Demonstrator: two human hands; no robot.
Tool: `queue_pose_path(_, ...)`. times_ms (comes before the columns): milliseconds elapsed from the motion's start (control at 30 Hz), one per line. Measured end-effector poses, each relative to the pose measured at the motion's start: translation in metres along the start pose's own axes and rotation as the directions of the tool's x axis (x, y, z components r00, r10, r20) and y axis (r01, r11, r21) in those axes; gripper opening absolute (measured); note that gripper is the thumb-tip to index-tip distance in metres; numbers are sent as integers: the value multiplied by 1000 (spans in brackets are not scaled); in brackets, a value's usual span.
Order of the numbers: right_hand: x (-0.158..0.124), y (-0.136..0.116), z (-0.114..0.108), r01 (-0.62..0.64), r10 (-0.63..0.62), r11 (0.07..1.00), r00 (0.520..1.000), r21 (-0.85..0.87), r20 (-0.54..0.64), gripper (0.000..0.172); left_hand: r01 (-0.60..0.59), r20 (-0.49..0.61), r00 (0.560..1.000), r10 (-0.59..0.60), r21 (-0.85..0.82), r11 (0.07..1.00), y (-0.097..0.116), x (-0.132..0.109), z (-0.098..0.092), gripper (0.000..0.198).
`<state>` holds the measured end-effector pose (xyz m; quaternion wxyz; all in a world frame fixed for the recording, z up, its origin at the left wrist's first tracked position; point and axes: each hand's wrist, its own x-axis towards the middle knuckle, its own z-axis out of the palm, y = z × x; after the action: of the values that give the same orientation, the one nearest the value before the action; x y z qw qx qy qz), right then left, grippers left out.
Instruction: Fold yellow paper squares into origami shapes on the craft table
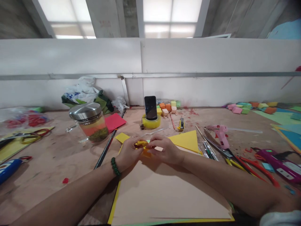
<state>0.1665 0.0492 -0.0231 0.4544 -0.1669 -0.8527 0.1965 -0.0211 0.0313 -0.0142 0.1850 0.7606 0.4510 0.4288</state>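
Both my hands meet over the middle of the table. My left hand (129, 152), with a green bead bracelet (115, 166) at the wrist, and my right hand (164, 150) pinch a small folded piece of yellow paper (143, 145) between their fingertips. The fingers of both hands are closed on it. Under my forearms lies a large beige sheet (164, 194) on top of a yellow sheet. A yellow triangle of paper (187, 140) lies just beyond my right hand, and a small yellow square (122, 137) beyond my left.
A glass jar with a metal lid (90, 122) stands at the left, a phone on a yellow tape roll (150, 116) at the back. A pink glue gun (219, 133), scissors (254, 166), pencils and coloured foam blocks (168, 107) lie to the right; a long dark rod (105, 150) lies left.
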Motion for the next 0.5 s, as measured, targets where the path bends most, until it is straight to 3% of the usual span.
queue_pose_path(100,-1,6,3,-26,25,1000,998,-16,-53,10,-29,19,999,28,12,1000,1,-2,1,24)
queue_pose_path(267,-3,10,4,-45,43,998,998,-48,-41,13,-32,71,997,28,49,998,8,-4,0,29)
queue_pose_path(367,-3,11,5,-76,75,996,997,-45,-32,16,-38,118,992,35,18,999,10,-4,1,23)
queue_pose_path(500,-1,11,5,-132,132,991,991,-12,-22,17,-1,58,998,-1,34,999,7,-4,4,14)
